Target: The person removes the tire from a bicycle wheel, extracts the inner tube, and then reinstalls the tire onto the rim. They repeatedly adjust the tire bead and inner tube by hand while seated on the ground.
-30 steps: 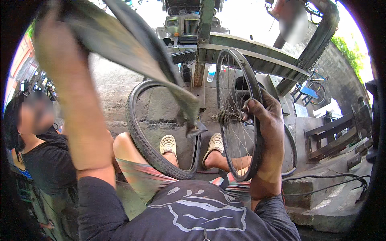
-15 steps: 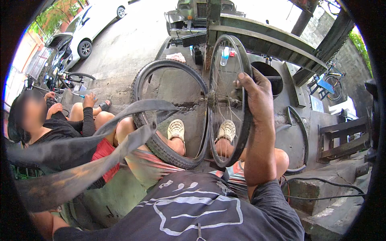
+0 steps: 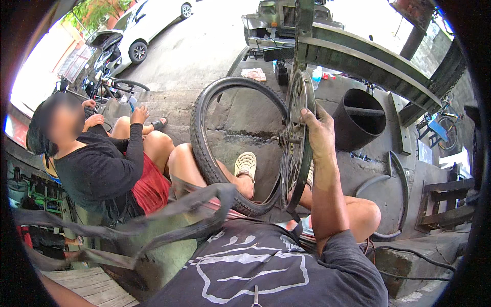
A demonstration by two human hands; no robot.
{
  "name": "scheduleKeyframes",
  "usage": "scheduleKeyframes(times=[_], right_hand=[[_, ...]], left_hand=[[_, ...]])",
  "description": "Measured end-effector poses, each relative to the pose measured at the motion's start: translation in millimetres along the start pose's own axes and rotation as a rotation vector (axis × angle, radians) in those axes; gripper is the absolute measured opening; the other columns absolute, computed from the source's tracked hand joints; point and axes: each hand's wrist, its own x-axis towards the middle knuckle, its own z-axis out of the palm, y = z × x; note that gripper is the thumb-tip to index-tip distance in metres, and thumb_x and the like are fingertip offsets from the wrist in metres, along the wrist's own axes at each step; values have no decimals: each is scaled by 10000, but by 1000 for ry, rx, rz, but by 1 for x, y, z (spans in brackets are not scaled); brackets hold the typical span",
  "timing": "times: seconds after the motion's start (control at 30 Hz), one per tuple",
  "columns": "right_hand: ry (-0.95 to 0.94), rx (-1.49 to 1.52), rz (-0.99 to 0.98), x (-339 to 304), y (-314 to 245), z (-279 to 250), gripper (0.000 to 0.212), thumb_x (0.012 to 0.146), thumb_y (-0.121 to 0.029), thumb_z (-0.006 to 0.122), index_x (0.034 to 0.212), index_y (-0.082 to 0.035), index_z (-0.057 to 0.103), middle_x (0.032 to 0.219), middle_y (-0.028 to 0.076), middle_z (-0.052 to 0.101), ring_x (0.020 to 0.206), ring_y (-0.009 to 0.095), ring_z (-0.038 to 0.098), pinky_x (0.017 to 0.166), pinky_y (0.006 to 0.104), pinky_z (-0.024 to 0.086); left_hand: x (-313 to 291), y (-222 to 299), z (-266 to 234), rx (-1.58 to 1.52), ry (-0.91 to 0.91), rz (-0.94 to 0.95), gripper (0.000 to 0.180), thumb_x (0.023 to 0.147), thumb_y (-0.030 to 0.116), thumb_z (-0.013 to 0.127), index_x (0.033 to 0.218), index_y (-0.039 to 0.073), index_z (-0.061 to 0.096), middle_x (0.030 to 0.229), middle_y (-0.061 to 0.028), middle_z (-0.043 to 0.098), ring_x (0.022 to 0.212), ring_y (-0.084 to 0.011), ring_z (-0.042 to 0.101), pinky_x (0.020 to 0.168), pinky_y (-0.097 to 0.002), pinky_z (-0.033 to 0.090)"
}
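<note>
Holding thin-spoked metal wheel [image 3: 296, 140] upright, R hand [image 3: 319, 125] clamped on it; L hand off-frame, can't tell. Knobby rndd. tyre [image 3: 200, 140] at left; flat, limp strip [image 3: 181, 233] near left, blurry.

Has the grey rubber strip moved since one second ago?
Yes: against the upright metal post, the grey rubber strip now is lower and further left.

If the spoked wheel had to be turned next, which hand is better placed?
Likely the right hand: it grips the spoked wheel near its top. The left hand is out of view; only part of the left forearm shows, at the lower-left edge.
</note>
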Motion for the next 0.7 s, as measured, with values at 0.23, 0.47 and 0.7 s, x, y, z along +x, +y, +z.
scheduleKeyframes(times=[0.23,0.47,0.7], right_hand=[[-25,11,41,-9,-6,-10,410,1011,-146,701,1372,48,680,933,43,689,697,113,630,596,283,547],[-32,4,76,-7,-9,-8,328,1028,-148,695,1308,23,696,925,19,669,695,94,593,593,288,528],[-12,62,181,-15,-17,-14,277,1079,-195,661,1264,6,703,844,22,657,646,96,588,551,292,508]], left_hand=[[-87,-67,200,593,-1001,291,348,703,259,834,966,31,836,926,-205,805,878,-334,793,821,-439,616],[-184,-66,312,688,-1342,337,460,816,285,872,1198,37,805,1298,-222,757,1196,-383,732,1028,-479,578],[-144,188,358,-694,-404,414,603,910,232,851,1380,-78,635,1301,-312,697,1273,-456,657,1110,-493,505]])
